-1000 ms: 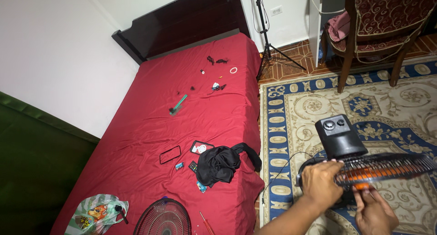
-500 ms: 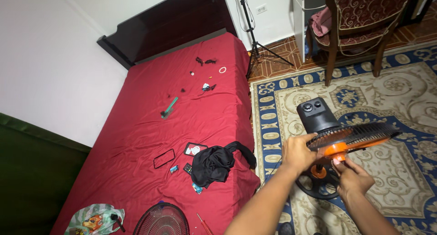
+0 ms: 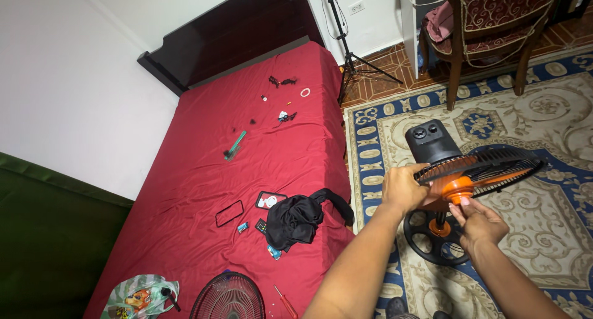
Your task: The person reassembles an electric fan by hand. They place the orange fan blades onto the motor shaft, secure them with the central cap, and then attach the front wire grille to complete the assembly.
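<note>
Since a moment ago, both my hands have stayed on the fan (image 3: 460, 177), standing on the rug (image 3: 556, 109) beside the bed (image 3: 247, 171). My left hand (image 3: 403, 188) is curled around the black grille's rim (image 3: 494, 164); my right hand (image 3: 480, 221) pinches the orange hub (image 3: 460, 188).

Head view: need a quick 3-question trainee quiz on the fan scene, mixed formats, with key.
1. True or false: the left hand grips the rim of the black rear grille on the fan.
2. Multiple choice: the right hand has its fingertips at A) the orange hub B) the chair C) the tripod.
3. Fill in: the detached front grille lies at the near end of the red ____.

Key
1. True.
2. A.
3. Bed; a red-handled screwdriver lies beside that grille.
</note>
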`<state>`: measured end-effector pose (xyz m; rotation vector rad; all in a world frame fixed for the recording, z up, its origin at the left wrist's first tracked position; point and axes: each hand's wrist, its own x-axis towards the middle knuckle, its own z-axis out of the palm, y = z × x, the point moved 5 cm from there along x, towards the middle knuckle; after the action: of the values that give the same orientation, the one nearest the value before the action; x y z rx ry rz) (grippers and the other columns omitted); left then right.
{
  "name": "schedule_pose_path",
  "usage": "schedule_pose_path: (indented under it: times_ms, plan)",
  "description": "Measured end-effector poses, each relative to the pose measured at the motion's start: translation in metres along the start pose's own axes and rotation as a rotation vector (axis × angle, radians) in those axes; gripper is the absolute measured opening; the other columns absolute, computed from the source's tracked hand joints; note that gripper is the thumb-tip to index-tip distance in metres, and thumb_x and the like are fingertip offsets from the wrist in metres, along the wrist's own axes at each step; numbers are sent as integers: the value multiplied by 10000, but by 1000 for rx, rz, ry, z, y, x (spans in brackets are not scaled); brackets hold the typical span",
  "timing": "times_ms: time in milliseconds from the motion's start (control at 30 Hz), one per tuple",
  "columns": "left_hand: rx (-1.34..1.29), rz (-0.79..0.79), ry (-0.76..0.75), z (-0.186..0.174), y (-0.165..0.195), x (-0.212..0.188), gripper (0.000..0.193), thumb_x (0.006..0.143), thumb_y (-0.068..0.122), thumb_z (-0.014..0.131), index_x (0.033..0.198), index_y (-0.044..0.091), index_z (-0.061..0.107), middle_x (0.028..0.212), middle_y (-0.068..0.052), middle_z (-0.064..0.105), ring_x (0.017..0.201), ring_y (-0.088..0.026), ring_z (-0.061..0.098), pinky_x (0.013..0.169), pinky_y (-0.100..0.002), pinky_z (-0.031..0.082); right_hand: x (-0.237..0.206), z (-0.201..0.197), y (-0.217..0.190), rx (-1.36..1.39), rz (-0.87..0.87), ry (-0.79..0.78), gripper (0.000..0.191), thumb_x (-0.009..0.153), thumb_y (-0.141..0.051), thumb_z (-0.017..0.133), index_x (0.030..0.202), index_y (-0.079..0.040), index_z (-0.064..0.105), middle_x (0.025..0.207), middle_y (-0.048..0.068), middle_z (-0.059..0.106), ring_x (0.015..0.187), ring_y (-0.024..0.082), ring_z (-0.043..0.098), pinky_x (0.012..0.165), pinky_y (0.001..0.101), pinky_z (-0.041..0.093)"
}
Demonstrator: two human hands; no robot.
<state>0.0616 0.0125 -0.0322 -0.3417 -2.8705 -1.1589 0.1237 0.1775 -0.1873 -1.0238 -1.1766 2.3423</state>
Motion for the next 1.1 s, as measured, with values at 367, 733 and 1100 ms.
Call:
schedule_pose_path:
  times_ms: [367,733,1100]
  plan:
    - [-22,-9,-19,-10,3,2,434,759,212,791,1193,227,778,976,-207,757,929,-381,739,912,-442,578,-1,7,-1,74,45,5,217,906,170,672,1086,227,565,1086,239,679,944,320,755,848,371,642]
    - [-35,-43,-16,-10,7,-3,428,762,205,800,1189,225,783,1008,-203,753,957,-377,734,914,-442,575,4,-1,3,37,44,-12,257,972,43,692,1169,150,566,1097,225,692,920,309,757,809,355,672]
    - [-41,-38,-31,-10,9,-5,444,762,187,791,1204,223,776,1016,-194,756,959,-367,738,917,-435,574,1,5,-3,133,165,-29,333,1070,-152,632,1140,117,448,1038,305,662,867,414,751,749,432,690]
